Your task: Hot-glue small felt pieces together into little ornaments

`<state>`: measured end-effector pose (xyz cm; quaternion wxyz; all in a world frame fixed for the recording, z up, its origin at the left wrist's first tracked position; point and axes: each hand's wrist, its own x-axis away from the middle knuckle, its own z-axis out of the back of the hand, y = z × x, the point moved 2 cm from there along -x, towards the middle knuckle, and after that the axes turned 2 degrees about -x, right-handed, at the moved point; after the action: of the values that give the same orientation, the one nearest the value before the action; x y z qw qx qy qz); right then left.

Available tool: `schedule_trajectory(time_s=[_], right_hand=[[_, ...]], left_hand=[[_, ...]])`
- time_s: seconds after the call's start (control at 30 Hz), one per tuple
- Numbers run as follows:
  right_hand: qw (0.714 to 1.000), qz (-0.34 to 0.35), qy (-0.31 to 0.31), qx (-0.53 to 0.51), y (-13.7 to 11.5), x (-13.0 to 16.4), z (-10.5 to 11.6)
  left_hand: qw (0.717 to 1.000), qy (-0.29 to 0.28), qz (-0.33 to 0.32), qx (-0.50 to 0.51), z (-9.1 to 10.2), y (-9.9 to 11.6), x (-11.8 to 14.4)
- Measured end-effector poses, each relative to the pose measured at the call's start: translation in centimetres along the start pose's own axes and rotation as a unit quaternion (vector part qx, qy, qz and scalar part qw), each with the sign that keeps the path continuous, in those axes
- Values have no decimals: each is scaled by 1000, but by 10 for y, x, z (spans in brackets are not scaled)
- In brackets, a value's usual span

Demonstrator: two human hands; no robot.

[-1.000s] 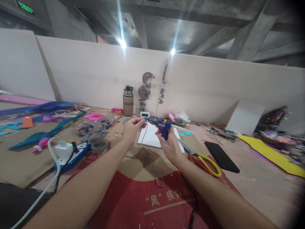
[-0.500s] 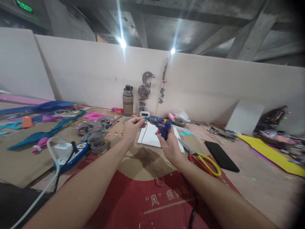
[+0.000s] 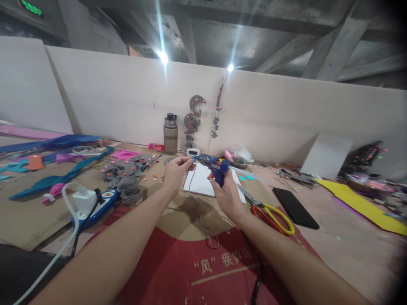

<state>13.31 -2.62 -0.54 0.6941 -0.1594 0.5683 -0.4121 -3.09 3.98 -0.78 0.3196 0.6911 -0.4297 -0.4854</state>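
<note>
The person's left hand [image 3: 173,174] has its thumb and fingers [image 3: 185,161] pinched around a tiny blue piece [image 3: 195,157], from which a thin grey cord [image 3: 190,183] hangs. The right hand [image 3: 227,195] has its fingers wrapped around the handle of a blue glue gun [image 3: 212,162], held above the worktop [image 3: 356,250] with its nozzle pointing left, right at the blue piece; whether the two touch is too small to tell. Below and behind the hands lies a white sheet [image 3: 201,184]. Open-handled scissors [image 3: 269,217] with one red and one yellow loop lie just beside the right forearm, and a black phone [image 3: 295,207] lies farther right. Left of the left forearm are a coil of grey cord [image 3: 130,190] and a blue power strip [image 3: 95,218] with a white plug [image 3: 85,200] in it. A bottle [image 3: 171,135] stands upright near the wall panel [image 3: 270,114].
</note>
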Motion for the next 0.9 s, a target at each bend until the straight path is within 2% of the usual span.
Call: schedule_trajectory(time_s=[0.9], right_hand=[[1000,3,15,14,-1,0,1]], left_hand=[[1000,-8,0,2,-1,-1,0]])
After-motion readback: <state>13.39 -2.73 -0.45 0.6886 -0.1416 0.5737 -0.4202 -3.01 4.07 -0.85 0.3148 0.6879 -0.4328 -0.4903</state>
